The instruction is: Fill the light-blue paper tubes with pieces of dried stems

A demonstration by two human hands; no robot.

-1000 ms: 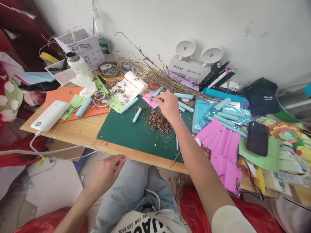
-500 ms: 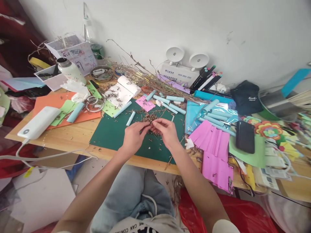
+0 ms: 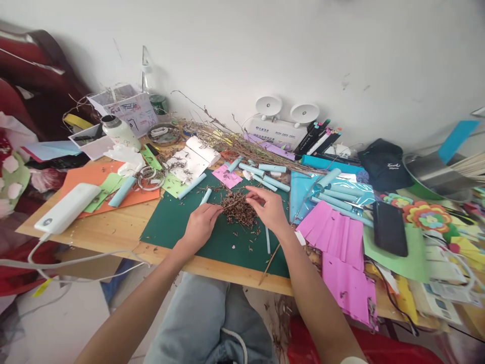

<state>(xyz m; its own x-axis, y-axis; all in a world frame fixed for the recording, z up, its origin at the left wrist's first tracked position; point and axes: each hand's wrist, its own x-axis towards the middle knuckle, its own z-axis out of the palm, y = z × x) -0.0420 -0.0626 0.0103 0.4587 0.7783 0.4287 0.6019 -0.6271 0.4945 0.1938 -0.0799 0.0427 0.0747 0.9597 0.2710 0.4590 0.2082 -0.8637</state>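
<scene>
The two hands are apart, one on each side of a pile of dry brown bits [image 3: 241,213]. The pile sits between them on a green mat [image 3: 172,230]. The left hand [image 3: 199,226] has its fingertips pinched close at the pile's edge; I cannot tell if they grip a bit. The right hand [image 3: 268,210] has its thumb and pointing finger a little apart, by the pile's other side. A short blue roll [image 3: 205,196] lies just past the left hand. Folded pink paper [image 3: 337,232] lies right of the right hand.
</scene>
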